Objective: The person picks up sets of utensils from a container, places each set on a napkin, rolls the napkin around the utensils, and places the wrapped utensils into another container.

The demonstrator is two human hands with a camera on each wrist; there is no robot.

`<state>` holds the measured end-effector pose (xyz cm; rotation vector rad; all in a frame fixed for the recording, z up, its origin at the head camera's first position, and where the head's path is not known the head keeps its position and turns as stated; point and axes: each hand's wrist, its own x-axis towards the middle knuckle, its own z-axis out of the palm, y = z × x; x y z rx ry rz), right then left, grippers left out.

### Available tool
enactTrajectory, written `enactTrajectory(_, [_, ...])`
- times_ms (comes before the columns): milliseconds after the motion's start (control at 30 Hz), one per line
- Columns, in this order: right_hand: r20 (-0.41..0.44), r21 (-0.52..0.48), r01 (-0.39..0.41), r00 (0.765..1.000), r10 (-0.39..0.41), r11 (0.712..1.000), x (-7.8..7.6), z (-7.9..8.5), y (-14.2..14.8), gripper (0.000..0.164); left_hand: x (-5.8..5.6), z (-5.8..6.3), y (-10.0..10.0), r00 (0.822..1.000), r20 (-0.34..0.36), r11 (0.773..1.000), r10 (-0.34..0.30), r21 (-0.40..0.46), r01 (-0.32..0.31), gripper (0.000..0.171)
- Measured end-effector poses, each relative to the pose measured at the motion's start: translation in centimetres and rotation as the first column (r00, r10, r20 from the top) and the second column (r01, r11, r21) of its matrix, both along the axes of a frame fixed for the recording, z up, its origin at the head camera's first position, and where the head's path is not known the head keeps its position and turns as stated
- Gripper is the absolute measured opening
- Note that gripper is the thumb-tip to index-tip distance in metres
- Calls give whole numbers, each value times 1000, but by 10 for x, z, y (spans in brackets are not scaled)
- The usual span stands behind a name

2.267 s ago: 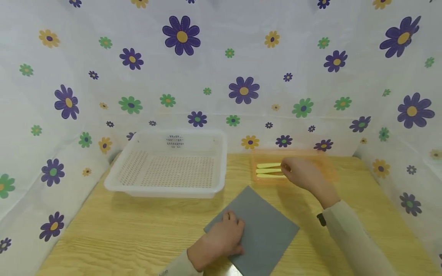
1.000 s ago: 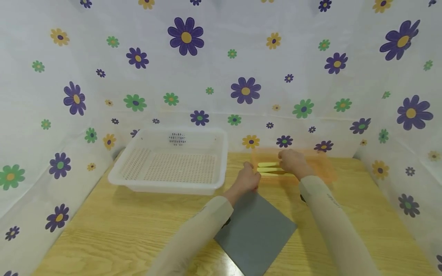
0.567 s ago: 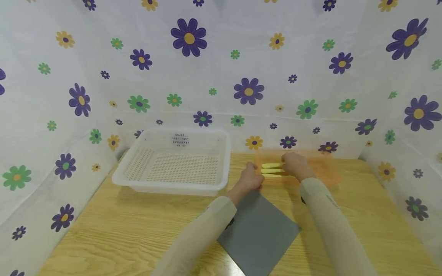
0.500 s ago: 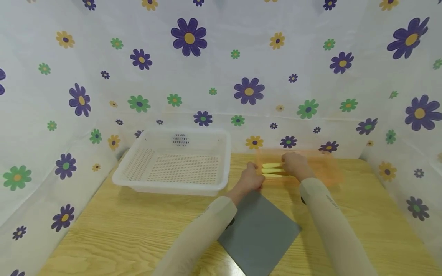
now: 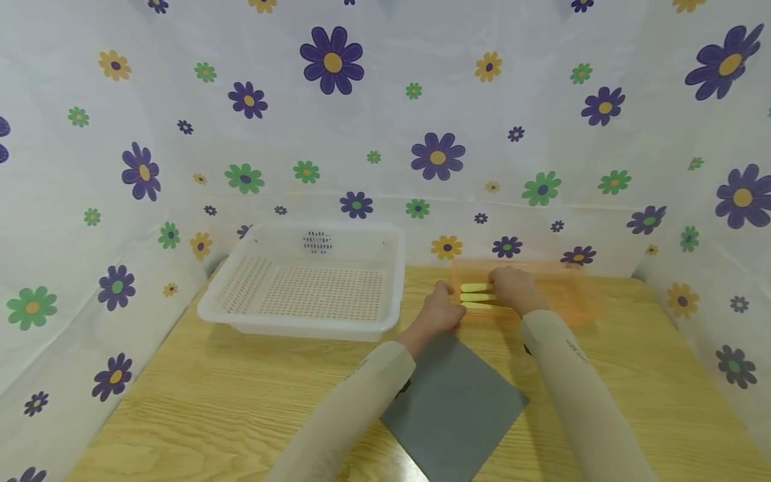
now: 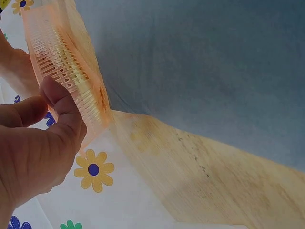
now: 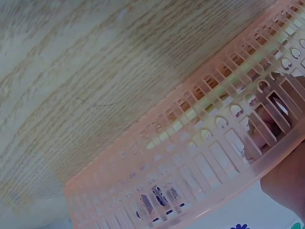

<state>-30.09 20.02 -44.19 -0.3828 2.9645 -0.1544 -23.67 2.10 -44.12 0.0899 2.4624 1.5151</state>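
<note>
In the head view, a shallow orange plastic basket point(image 5: 572, 294) stands at the back right of the table. Several slender yellow sticks point(image 5: 477, 297) lie side by side at its left end. My left hand point(image 5: 438, 306) grips that end of the basket; the left wrist view has the thumb point(image 6: 62, 102) bent at its slotted wall. Over the far rim, my right hand point(image 5: 517, 288) reaches in with curled fingers above the sticks. The right wrist view shows those fingers through the slots, their tips partly hidden; I cannot tell whether they pinch a stick.
A larger white perforated basket point(image 5: 301, 328) stands at the back left. The flat grey square sheet point(image 5: 460, 408) lies cornerwise on the wooden table point(image 5: 241, 402), in front of the orange basket and under my left forearm. A flower-patterned sheet point(image 5: 373, 120) encloses the back and sides.
My left hand has left the grey sheet and moved up to the orange basket's left end. The right hand stays at the sticks, its forearm further forward. Lately both hands hardly move.
</note>
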Motion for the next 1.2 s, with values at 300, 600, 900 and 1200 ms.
enactTrajectory(300, [8,73,0,1000,-1,997,-4,0,-4,11,1,2,0,1000,3,1000,-5,-22,5,41])
enactTrajectory(600, [-15,125,-26,999,29,992,-3,-3,-4,11,1,1,-1,1000,-16,999,-14,-45,13,41])
enactTrajectory(900, [-8,113,-39,999,40,993,-3,-6,-4,7,4,1,0,999,-30,999,-21,-50,20,41])
enactTrajectory(1200, [22,-33,31,999,-31,999,-4,-9,-8,16,2,1,0,1000,-28,998,-8,-56,6,41])
